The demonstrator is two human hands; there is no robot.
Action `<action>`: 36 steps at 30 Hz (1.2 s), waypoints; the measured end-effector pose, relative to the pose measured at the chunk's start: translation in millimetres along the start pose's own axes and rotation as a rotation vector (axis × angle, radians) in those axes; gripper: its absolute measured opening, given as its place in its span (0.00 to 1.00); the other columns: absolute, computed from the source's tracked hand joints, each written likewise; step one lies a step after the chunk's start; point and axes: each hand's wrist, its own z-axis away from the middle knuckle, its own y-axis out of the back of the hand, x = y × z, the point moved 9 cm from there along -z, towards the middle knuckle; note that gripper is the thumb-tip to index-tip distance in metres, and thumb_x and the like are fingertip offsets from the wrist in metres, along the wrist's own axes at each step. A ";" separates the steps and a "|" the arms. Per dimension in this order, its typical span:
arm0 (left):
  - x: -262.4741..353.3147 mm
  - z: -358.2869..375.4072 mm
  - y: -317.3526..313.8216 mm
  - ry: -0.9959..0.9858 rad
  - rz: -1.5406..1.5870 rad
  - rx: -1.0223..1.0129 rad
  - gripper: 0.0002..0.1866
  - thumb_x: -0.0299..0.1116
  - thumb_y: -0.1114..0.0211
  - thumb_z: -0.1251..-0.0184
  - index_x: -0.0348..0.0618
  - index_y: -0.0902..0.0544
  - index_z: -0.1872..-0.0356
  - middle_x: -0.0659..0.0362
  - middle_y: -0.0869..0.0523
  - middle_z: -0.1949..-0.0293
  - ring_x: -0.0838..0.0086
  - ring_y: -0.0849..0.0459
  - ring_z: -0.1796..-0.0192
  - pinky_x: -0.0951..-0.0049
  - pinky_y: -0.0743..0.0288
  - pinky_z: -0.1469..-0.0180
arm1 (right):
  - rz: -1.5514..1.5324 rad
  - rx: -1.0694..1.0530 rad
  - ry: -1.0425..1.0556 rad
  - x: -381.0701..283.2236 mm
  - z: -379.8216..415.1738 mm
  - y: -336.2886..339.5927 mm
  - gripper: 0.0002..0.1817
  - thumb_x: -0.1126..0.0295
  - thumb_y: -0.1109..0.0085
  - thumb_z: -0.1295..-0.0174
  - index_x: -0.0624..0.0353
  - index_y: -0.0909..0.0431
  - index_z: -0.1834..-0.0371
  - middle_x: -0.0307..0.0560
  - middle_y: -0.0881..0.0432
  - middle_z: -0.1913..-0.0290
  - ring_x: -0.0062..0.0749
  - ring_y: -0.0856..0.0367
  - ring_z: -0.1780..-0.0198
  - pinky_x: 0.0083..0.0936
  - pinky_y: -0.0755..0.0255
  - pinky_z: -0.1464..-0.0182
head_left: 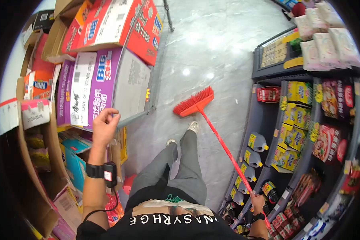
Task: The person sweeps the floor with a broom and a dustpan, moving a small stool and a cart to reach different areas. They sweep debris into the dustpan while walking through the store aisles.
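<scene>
The right hand (256,201) has its fingers closed around the upper part of the red broom (222,144) handle, low at the person's side. The handle slants away so the bristles sit flat on the floor (212,52), ahead of the shoes. A one-handed grip like that suits dragging or resting it.

The left hand (105,127) is raised, fingers curled loosely with thumb meeting fingertips, just beside the grey bar of a cart (137,117) stacked with boxes (104,86). I cannot tell whether it pinches anything or touches the bar. The handle's top end is hidden below the right hand. Shelves (268,120) with bottles stand just beyond that hand, labels too small to read.
</scene>
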 end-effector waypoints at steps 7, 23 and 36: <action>39.8 13.6 19.6 -0.379 -0.263 0.375 0.04 0.20 0.42 0.52 0.38 0.25 0.73 0.60 0.32 0.81 0.77 0.33 0.79 0.78 0.37 0.76 | -0.101 -0.040 0.110 -94.1 -57.7 27.8 0.39 0.34 0.55 0.58 0.68 0.23 0.71 0.64 0.24 0.67 0.52 0.25 0.59 0.37 0.33 0.59; 17.8 2.3 8.4 -0.113 -0.382 0.209 0.03 0.21 0.43 0.50 0.36 0.26 0.73 0.60 0.31 0.77 0.76 0.32 0.77 0.79 0.37 0.75 | -0.535 0.116 0.120 -494.6 -240.2 173.9 0.26 0.47 0.54 0.49 0.62 0.23 0.65 0.57 0.24 0.59 0.50 0.28 0.53 0.36 0.35 0.54; 5.5 0.8 4.3 -0.172 -0.265 0.126 0.03 0.21 0.44 0.50 0.35 0.27 0.73 0.61 0.32 0.77 0.78 0.33 0.76 0.81 0.38 0.74 | -0.714 -0.150 -0.127 -300.6 -206.5 -6.3 0.29 0.46 0.57 0.47 0.66 0.28 0.84 0.48 0.29 0.86 0.34 0.29 0.84 0.31 0.40 0.82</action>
